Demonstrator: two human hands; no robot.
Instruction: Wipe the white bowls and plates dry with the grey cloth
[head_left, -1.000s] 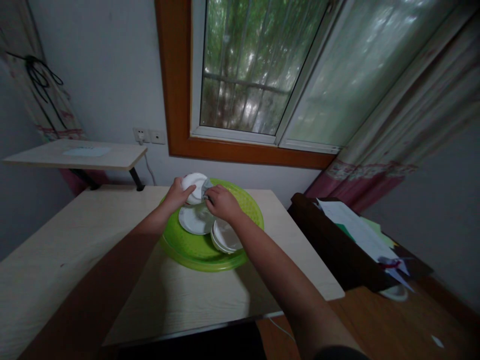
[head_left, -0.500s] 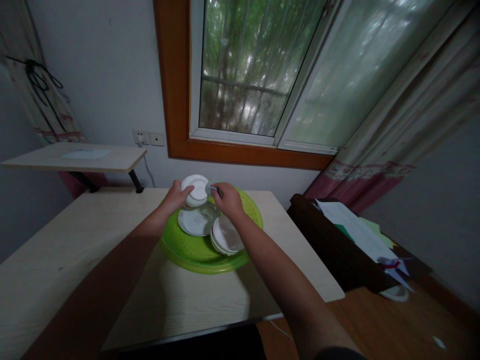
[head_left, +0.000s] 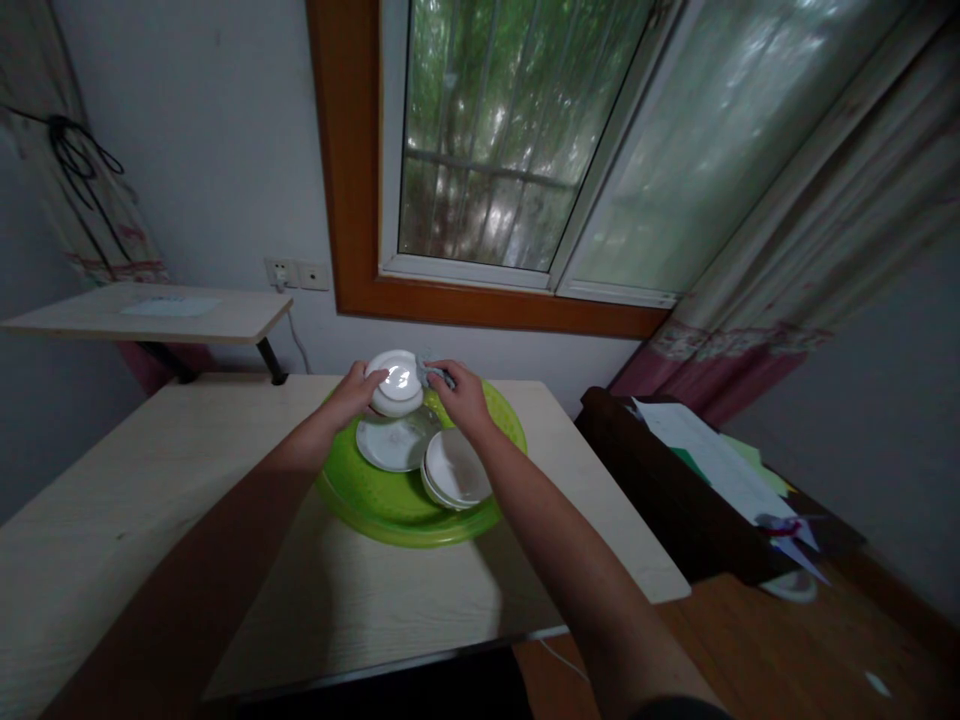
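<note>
White bowl (head_left: 398, 382), left rim pinched by fingers of the left hand (head_left: 354, 390), hangs above the far edge of the green basin (head_left: 420, 538); the right hand (head_left: 461, 395) clasps a grey wad (head_left: 425, 371).

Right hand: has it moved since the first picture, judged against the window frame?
Yes: against the window frame, the right hand has shifted slightly to the right.

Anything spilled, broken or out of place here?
No spill or breakage visible; plate and stacked bowls sit in the green basin. One oddity: a small pale scrap, too small to identify, lies alone on the wooden floor, lower right, apart from the papers.
</note>
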